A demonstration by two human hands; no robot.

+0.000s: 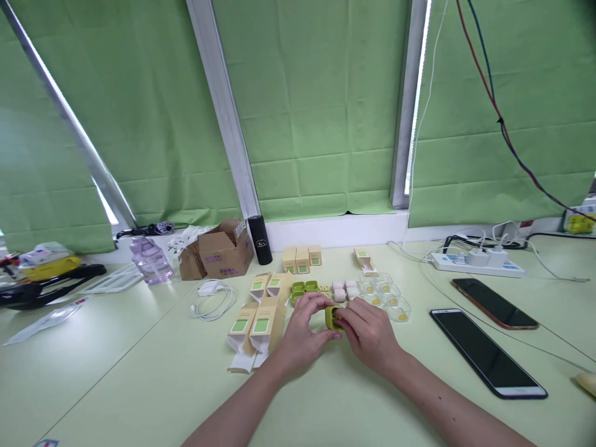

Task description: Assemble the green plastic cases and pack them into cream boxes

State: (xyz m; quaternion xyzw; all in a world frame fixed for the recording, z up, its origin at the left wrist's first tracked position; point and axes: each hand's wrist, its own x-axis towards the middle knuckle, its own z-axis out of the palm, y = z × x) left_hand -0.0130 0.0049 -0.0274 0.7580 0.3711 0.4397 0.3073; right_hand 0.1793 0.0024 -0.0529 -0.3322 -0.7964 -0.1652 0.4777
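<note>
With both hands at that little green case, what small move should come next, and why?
Perhaps the right hand should push gently into the green case: its fingers are at the case's opening, while the left hand holds the case. What lies inside is hidden.

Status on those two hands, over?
Left hand gripping small green case. Right hand at its opening, grip unclear. Cartons close beside left hand, clear plastic cups beyond right.
</note>
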